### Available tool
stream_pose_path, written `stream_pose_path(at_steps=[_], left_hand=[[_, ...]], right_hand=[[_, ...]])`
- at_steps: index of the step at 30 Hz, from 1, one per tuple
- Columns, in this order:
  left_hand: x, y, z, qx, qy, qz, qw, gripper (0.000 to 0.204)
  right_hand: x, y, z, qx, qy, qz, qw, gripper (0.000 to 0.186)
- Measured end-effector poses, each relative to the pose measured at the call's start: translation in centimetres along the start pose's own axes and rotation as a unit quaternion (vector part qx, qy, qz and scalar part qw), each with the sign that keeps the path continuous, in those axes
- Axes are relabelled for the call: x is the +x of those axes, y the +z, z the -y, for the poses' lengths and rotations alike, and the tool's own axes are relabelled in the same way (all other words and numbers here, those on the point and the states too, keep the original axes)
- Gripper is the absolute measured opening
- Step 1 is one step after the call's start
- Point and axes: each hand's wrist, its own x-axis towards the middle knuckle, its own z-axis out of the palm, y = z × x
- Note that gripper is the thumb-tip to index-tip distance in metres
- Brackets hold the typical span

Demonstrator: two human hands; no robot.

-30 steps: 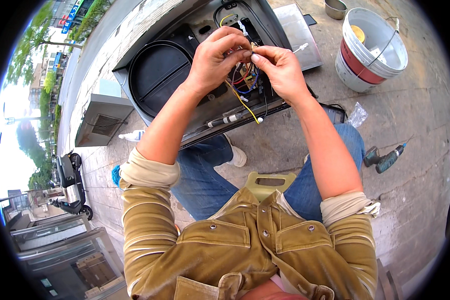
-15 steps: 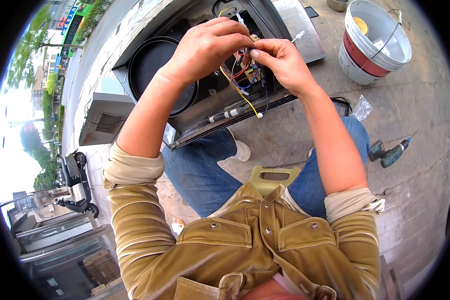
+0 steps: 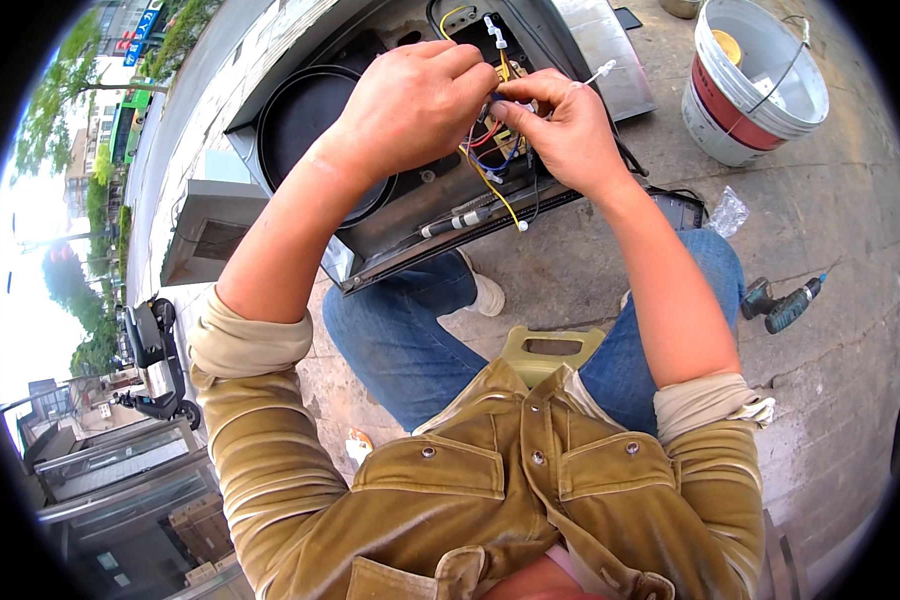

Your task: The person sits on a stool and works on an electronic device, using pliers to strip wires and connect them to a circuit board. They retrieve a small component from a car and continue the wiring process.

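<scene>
Both my hands meet over the open dark metal housing [image 3: 370,255] of an appliance. My left hand [image 3: 410,105] is closed, its fingertips pinching thin wires [image 3: 487,150] that run up from inside. From the right, my right hand [image 3: 565,130] pinches the same wires between thumb and index finger, touching the left fingertips. Exactly which strand each holds is hidden. Partly covered beneath them is a circuit board [image 3: 510,160] with red, blue and yellow wires. A yellow wire [image 3: 505,205] with a white end hangs toward the housing's near edge. White connectors [image 3: 495,32] stick up beyond the hands.
A round black opening [image 3: 300,130] is at the housing's left. On the pavement to the right stand a white bucket [image 3: 735,120] with a red band, a clear plastic bag [image 3: 728,212] and a cordless drill [image 3: 792,305]. A grey metal box [image 3: 210,235] lies left; a scooter [image 3: 155,365] is farther off.
My hands stay together over the wires; the left knuckles have rolled and the left fingers curl tighter. The white connector and yellow wire beyond the hands show more. The view has shifted slightly.
</scene>
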Motion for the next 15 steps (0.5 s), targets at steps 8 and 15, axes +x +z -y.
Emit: stream_pose_path(at_steps=[8, 15], left_hand=[[-0.2, -0.7, -1.0, 0.006, -0.037, 0.049, 0.998, 0.015], [-0.1, -0.6, 0.9, -0.649, -0.45, 0.257, 0.557, 0.013]], right_hand=[[-0.1, 0.2, 0.7, -0.207, -0.234, -0.056, 0.948, 0.011], [-0.2, -0.1, 0.7, -0.282, -0.344, -0.007, 0.896, 0.02]])
